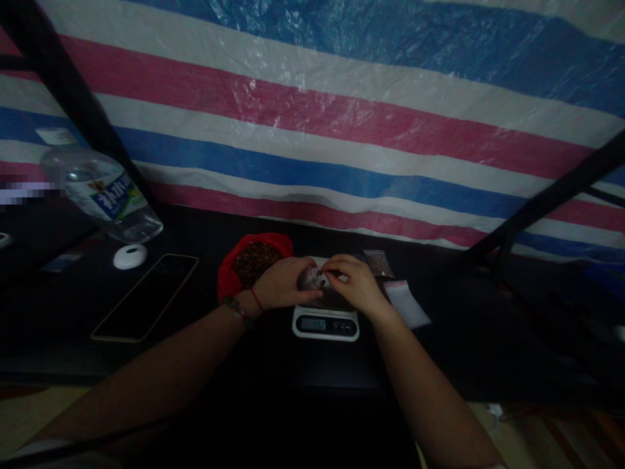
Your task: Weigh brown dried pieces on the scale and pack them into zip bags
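Note:
My left hand is curled round a small see-through container, perhaps a plastic bag, with dark bits in it. It is held over the plate of a white digital kitchen scale, whose display is lit. From the right, my right hand reaches to the container's mouth, thumb and forefinger pinched together; what is between them is too small and dark to make out. Close behind my left hand lies an open red bag filled with brown, dried-looking pieces.
Right of the scale lie a small filled zip bag and flat whitish zip bags. A phone, a white earbud case and a plastic bottle are on the left. Striped sheeting hangs behind the black table, between dark frame bars.

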`<state>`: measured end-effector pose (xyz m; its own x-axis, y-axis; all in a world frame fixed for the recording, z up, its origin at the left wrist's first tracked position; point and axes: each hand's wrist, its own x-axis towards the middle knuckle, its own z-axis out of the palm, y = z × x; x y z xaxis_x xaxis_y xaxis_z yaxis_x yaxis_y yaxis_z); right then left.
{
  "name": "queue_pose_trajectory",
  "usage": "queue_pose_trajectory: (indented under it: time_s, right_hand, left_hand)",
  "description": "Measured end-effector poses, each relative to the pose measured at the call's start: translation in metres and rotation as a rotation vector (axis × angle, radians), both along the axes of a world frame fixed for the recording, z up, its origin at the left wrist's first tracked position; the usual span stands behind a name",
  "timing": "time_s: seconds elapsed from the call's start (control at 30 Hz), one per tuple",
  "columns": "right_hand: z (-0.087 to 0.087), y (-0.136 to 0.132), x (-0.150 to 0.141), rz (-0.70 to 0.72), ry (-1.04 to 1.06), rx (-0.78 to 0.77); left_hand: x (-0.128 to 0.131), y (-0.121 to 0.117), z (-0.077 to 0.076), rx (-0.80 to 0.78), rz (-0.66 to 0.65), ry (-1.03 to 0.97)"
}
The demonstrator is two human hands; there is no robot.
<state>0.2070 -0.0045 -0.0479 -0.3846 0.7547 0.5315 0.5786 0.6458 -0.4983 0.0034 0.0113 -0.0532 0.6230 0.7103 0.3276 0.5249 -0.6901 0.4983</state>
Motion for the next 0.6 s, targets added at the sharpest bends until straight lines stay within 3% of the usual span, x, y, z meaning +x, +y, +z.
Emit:
queue_pose_trajectory:
  time_s: [0.27, 0.4, 0.5, 0.6]
  right_hand:
    - [0.000, -0.009, -0.020, 0.070, 0.106, -0.036]
    - [-0.002, -0.008, -0.023, -0.026, 0.138, -0.069]
    - [-0.002, -0.009, -0.025, -0.070, 0.080, -0.102]
    - [0.000, -0.012, -0.025, 0.004, 0.016, -0.086]
  left_hand:
    - [0.003, -0.002, 0.003, 0.002, -0.032, -0.009]
    - [0.003, -0.004, 0.006, -0.008, -0.054, -0.022]
    - [0.003, -0.005, 0.006, -0.015, -0.082, -0.027]
    - [0.002, -0.004, 0.004, -0.012, -0.087, -0.036]
